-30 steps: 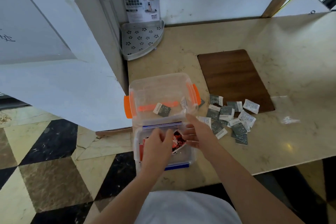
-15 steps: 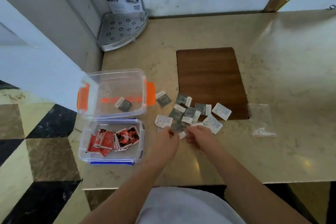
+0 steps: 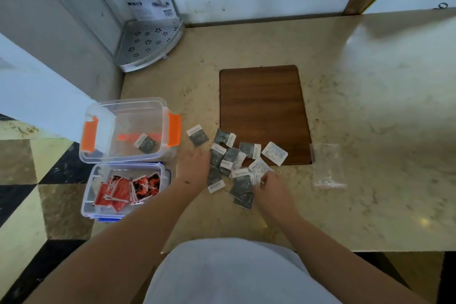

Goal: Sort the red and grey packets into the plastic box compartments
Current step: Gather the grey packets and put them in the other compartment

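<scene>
Several grey packets (image 3: pixel 232 160) lie scattered on the marble counter between my hands. My left hand (image 3: pixel 195 168) rests on the pile's left edge, fingers down on packets. My right hand (image 3: pixel 270 184) presses its fingertips on packets at the pile's right side; what they pinch is hidden. A clear box with orange clips (image 3: pixel 98 155) holds one grey packet (image 3: pixel 145 143). In front of it, a second clear box with blue clips (image 3: pixel 86 205) holds several red packets (image 3: pixel 128 189).
A brown wooden board (image 3: pixel 264 106) lies behind the pile. An empty clear plastic bag (image 3: pixel 327 165) lies to the right. A white corner shelf (image 3: pixel 148 44) stands at the back left. The counter's left edge drops to a chequered floor beside the boxes.
Both hands left the box of red packets and moved right to the grey pile. The camera view swung right as well. The red packets now lie in the front box.
</scene>
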